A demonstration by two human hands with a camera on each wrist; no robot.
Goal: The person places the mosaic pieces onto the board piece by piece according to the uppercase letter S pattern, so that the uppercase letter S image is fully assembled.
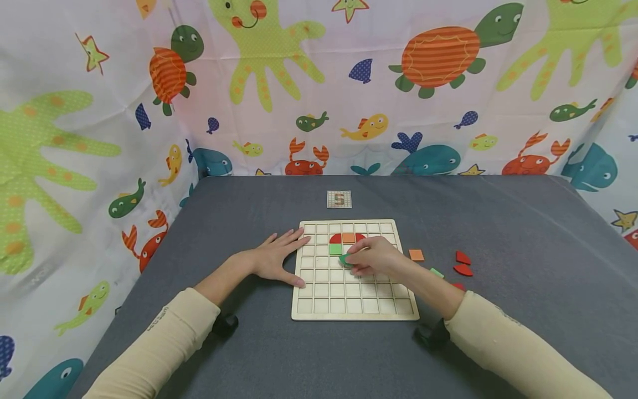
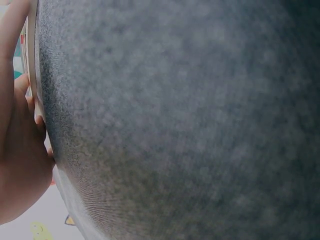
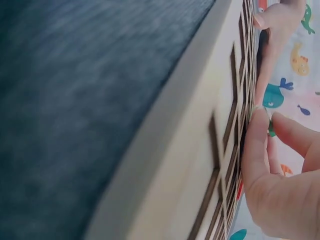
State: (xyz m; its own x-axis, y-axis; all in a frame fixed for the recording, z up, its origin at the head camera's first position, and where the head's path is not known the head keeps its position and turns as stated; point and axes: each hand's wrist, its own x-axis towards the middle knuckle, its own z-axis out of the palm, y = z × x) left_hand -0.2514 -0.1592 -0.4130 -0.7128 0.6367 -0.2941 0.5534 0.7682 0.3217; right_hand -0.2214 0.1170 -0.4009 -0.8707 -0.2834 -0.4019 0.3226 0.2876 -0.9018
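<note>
My right hand (image 1: 376, 256) pinches a dark green piece (image 1: 344, 259) between thumb and fingers, over the gridded wooden board (image 1: 355, 317), just below a light green square (image 1: 335, 249) set in it. I cannot tell whether the piece touches the grid. My left hand (image 1: 274, 259) has its fingers straight and spread, fingertips and thumb touching the board's left edge.

Thin raised lines divide the board into square cells inside a plain rim. Its near edge faces me, with counter (image 1: 538, 266) stretching from there toward me and widely to both sides. My right forearm crosses the right edge.

In the grid beyond my right fingers, an orange square (image 1: 348, 238) sits between two curved red pieces (image 1: 335, 239); my hand partly covers the right one. Off the right edge lie an orange tile (image 1: 416, 255), a light green piece (image 1: 437, 272) and loose red pieces (image 1: 463, 270), some partly behind my forearm. Past the far edge is a small card (image 1: 339, 199) showing an S-like figure.

The counter is dark gray; behind it hangs a white cloth (image 1: 299, 133) printed with sea animals.
</note>
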